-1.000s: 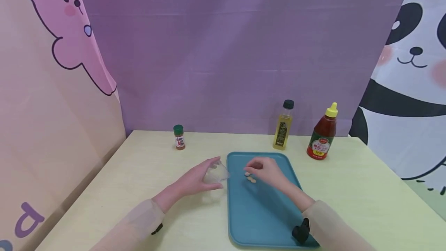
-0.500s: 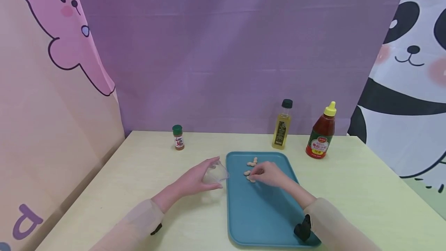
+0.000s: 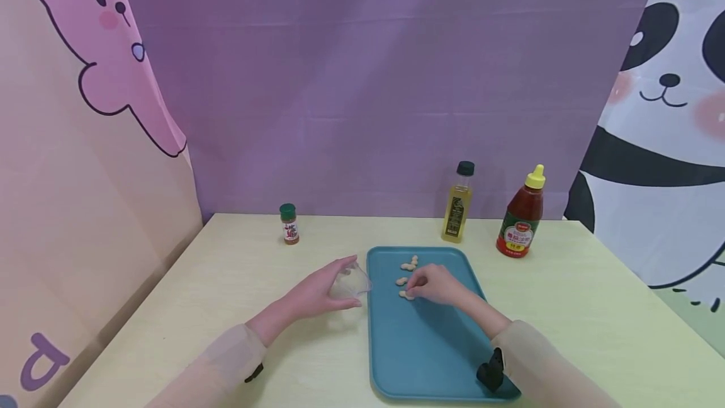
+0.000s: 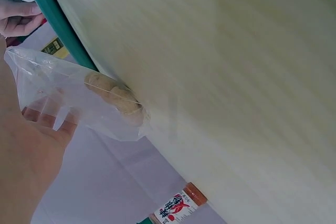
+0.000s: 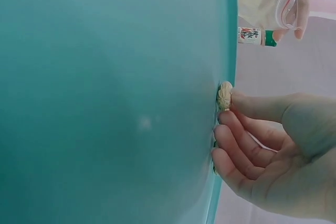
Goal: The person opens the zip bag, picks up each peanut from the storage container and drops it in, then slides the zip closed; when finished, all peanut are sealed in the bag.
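Observation:
My left hand (image 3: 323, 288) holds a clear zip bag (image 3: 352, 280) by its mouth, thumb and fingers spread apart, just left of the blue tray (image 3: 425, 357). Inside the bag, the left wrist view shows a peanut (image 4: 115, 95) in its shell near the bottom. Over the tray, my right hand (image 3: 436, 283) pinches an unshelled peanut (image 5: 225, 95) between thumb and fingertips, close to the tray surface. Farther back on the tray lie a single peanut (image 3: 401, 281) and a small cluster of peanuts (image 3: 409, 266).
A small green-capped seasoning jar (image 3: 290, 225) stands at the back left of the table (image 3: 226, 282). Behind the tray is a bottle of yellow oil (image 3: 456, 209), with a yellow-tipped ketchup bottle (image 3: 521, 222) to its right. A purple cloth (image 3: 340, 112) hangs behind the table.
My right hand has moved a little toward me and down to the nearest peanut, uncovering the peanuts at the tray's back. The left hand keeps its place with the bag.

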Tool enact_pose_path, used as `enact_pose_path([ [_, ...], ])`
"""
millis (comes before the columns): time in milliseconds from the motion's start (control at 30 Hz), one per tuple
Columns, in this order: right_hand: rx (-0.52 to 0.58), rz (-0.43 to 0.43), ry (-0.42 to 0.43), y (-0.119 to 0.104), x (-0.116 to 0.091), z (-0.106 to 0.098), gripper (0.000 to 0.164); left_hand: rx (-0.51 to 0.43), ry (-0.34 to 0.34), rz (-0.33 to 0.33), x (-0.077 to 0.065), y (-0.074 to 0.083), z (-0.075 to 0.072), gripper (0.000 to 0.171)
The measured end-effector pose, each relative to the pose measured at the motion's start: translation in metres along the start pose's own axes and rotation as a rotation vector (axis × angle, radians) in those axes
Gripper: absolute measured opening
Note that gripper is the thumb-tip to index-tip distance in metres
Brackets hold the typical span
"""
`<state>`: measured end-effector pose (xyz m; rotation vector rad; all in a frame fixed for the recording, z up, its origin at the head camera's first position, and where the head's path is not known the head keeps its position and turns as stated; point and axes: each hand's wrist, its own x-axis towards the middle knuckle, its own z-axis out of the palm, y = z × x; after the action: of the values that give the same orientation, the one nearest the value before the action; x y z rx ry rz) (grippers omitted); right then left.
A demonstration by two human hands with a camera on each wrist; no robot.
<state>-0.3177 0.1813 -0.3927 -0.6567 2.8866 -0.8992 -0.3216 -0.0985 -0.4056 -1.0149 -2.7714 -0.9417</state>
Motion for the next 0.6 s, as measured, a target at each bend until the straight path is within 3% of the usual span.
enact_pose_path([
  [300, -0.002, 0.074, -0.056, -0.0001, -0.0003, 0.0007, 0.010, 0.003, -0.006, -0.010, -0.0003, 0.0009, 0.0009, 0.086],
  [600, 0.020, 0.046, -0.085, 0.0028, -0.0004, 0.0007, 0.011, 0.006, 0.004, 0.001, -0.0004, 0.0006, 0.0014, 0.086],
])
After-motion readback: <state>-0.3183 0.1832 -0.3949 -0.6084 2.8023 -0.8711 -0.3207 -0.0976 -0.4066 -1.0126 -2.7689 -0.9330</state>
